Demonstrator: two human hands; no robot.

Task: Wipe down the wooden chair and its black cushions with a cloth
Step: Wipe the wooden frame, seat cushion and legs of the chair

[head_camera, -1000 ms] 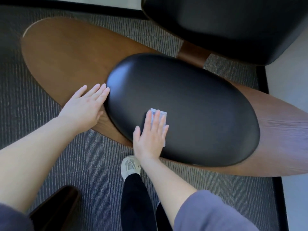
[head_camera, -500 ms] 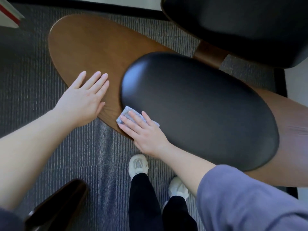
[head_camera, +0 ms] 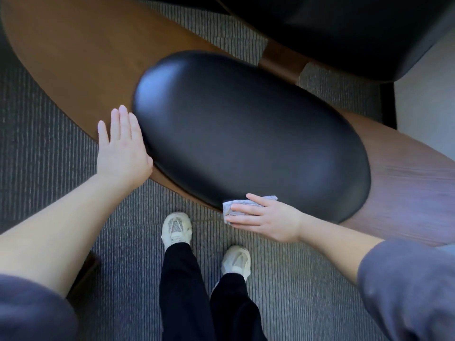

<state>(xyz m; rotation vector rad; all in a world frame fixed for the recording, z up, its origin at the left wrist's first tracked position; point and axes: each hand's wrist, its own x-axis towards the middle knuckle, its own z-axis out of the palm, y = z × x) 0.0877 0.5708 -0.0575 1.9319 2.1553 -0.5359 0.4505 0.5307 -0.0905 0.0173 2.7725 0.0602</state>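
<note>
The right hand [head_camera: 268, 221] presses one crumpled grey cloth [head_camera: 237, 207] flat-fingered against the near edge of the oval black seat cushion [head_camera: 251, 136]; the left hand [head_camera: 121, 151], fingers spread, rests on the brown wooden chair [head_camera: 73, 57] rim. A second black cushion [head_camera: 344, 28] sits behind, two pale shoes [head_camera: 176, 227] on open carpet [head_camera: 44, 148]

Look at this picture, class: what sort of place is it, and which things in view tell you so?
Probably an indoor lounge or office waiting area: grey ribbed carpet covers the floor, and a designer-style wooden chair with a black seat cushion stands on it.
</note>
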